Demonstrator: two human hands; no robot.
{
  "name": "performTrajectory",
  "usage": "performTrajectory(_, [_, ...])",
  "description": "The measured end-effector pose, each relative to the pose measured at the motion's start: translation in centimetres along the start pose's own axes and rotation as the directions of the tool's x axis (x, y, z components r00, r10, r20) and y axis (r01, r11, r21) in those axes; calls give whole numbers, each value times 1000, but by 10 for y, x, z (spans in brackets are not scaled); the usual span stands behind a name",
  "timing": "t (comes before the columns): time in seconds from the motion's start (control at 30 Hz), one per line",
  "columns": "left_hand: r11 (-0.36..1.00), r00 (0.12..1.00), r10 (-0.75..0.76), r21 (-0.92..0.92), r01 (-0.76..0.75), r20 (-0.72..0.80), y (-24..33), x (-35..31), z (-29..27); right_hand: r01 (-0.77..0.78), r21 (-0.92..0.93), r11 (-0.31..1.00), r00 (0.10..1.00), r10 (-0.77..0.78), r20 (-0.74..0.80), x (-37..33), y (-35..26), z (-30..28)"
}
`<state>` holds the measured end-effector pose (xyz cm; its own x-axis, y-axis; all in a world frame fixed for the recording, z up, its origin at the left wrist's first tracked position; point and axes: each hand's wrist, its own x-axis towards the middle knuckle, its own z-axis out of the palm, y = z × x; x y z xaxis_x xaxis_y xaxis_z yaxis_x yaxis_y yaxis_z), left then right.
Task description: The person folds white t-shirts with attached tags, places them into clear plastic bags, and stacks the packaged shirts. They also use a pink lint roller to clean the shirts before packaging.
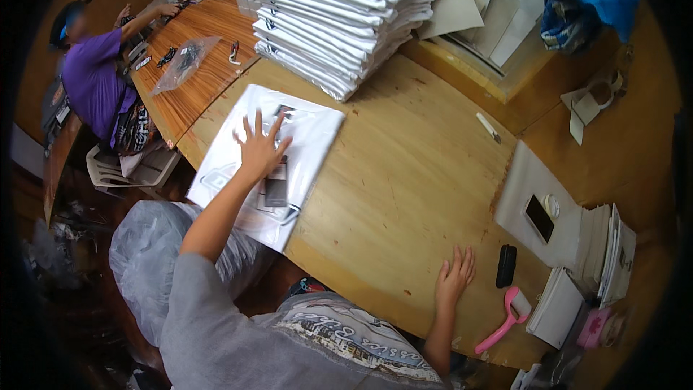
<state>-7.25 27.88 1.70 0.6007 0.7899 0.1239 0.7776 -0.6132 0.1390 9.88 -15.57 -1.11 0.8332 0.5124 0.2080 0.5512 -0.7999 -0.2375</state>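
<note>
Touching: left hand [258, 150], splayed, gripping nothing, atop one plastic-wrapped white garment [314, 132], left side of tabletop [382, 202].
Right hand [454, 276]: relaxed on tabletop, empty.
Clear bag [171, 81], far tabletop [216, 18]: we count one, dark contents [190, 53].

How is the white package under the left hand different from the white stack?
The white package lies low; the stack rises in many layers. The left hand is spread over the package; no hand is at the stack. Both are white and show dark tags.
</note>
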Motion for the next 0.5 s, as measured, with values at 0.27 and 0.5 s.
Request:
performTrajectory(0.27, [980, 993, 19, -196, -42, -115, -43, 50, 14, -8, -77, 997, 998, 3, -61, 11, -13, 7])
performTrajectory(0.5, [590, 352, 460, -15, -807, -815, 102, 184, -150, -53, -107, 993, 998, 50, -27, 9, -11, 8])
